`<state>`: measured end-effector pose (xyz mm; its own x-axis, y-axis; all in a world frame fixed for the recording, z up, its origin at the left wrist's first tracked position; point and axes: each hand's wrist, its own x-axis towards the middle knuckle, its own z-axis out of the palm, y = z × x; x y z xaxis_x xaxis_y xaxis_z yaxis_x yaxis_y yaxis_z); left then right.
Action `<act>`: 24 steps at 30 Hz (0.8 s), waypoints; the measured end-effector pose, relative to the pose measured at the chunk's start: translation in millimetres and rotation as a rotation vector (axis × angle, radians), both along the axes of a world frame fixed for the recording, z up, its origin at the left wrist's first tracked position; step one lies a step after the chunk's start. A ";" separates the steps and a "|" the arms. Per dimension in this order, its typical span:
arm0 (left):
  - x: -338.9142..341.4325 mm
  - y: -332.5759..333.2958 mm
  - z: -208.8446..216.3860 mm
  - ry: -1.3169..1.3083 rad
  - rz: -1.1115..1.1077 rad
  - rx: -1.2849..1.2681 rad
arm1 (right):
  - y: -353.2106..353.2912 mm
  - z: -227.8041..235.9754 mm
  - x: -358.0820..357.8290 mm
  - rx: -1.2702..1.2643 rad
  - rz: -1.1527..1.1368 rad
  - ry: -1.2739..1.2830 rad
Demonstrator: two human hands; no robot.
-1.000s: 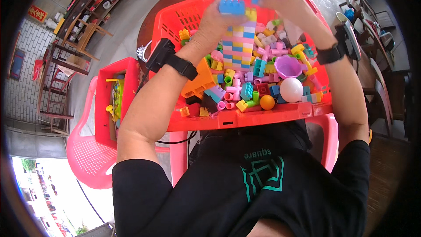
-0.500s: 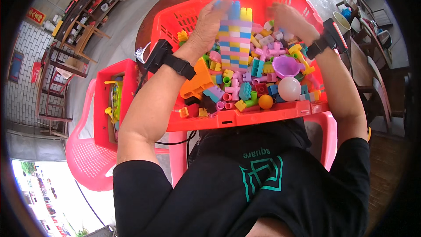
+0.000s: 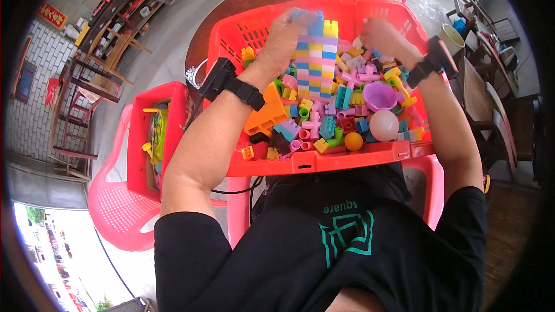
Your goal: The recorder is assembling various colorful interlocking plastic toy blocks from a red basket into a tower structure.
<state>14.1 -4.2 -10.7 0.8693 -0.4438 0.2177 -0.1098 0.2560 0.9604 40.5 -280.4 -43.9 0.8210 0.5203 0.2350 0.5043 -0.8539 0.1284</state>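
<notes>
While your left hand (image 3: 283, 34) is clamped round the tall stacked tower of pastel plastic bricks (image 3: 315, 63), top centre of frame inside the red plastic basket (image 3: 324, 159), keep it steady. Your right hand (image 3: 384, 34) rests on loose bricks just right, grip unclear; press any brick on squarely.

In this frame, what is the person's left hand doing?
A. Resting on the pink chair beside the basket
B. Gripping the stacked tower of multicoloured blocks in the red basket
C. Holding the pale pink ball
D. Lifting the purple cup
B. The left hand grips the upper side of the block tower standing among loose pieces in the red basket; the pale ball and purple cup lie untouched.
</notes>
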 end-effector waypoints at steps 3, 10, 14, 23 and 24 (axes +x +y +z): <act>-6.1 2.9 4.7 0.007 0.023 0.003 | 16.8 35.2 -3.9 0.519 0.058 0.128; -6.6 3.9 3.5 0.052 0.051 0.004 | 86.0 83.5 -57.5 1.440 0.323 0.380; -12.3 2.1 6.2 -0.010 0.057 -0.010 | 88.7 75.6 -57.9 1.255 0.308 0.332; -12.5 -2.3 4.3 0.031 0.101 -0.071 | 90.8 72.7 -59.5 1.042 0.202 0.221; -12.5 -1.8 3.8 0.024 0.095 -0.063 | 91.7 76.2 -62.9 0.921 0.176 0.159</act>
<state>1.6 -6.0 -6.8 0.9121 -0.3450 0.2215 -0.1141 0.3052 0.9454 -22.5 -188.8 32.3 0.8060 0.3056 0.5068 0.5892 -0.4957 -0.6381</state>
